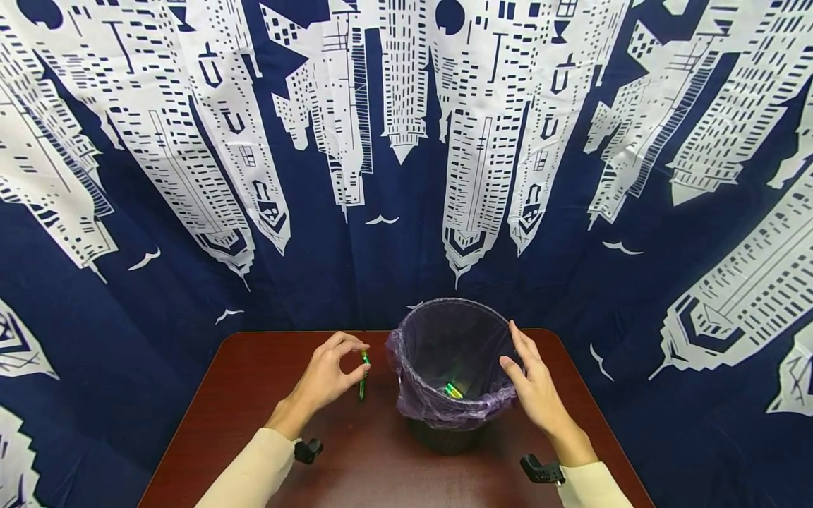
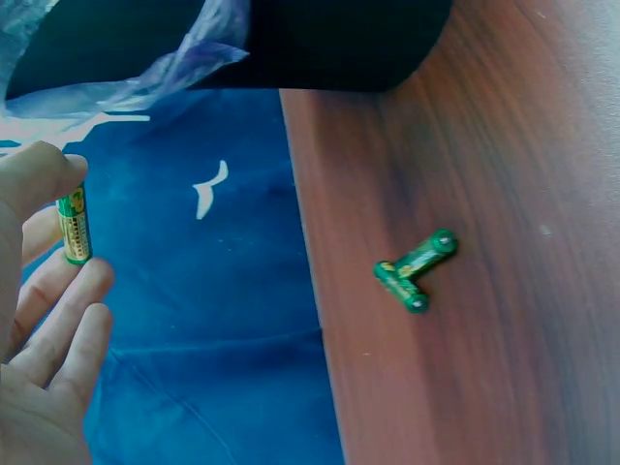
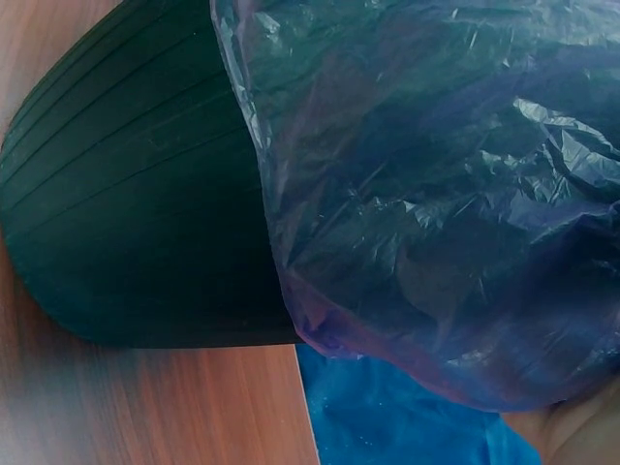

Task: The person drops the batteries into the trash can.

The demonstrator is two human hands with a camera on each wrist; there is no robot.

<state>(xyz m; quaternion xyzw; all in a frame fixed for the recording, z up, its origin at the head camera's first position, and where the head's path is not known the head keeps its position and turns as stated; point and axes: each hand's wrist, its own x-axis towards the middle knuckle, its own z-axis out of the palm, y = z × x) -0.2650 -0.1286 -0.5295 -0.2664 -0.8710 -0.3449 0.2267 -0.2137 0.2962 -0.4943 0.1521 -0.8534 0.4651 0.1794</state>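
My left hand (image 1: 325,375) pinches a small green-and-gold battery (image 2: 75,228) between thumb and fingers, just left of the bin. Beneath that hand, two more green batteries (image 2: 417,269) lie on the table, touching at an angle. A dark round trash bin (image 3: 136,194) stands to the right, lined with a thin purple plastic bag (image 1: 438,409) folded over its rim. Inside the bin, shiny green batteries (image 1: 453,391) lie near the bottom. At the bin's right rim is my right hand (image 1: 536,384), fingers fairly straight and thumb over the opening; the bag partly hides it in the right wrist view.
The reddish-brown wooden table (image 1: 254,381) carries the bin toward its far side. Close behind its far edge hangs a dark blue curtain (image 1: 317,282) printed with white buildings and birds. Each wrist wears a small black device (image 1: 308,450).
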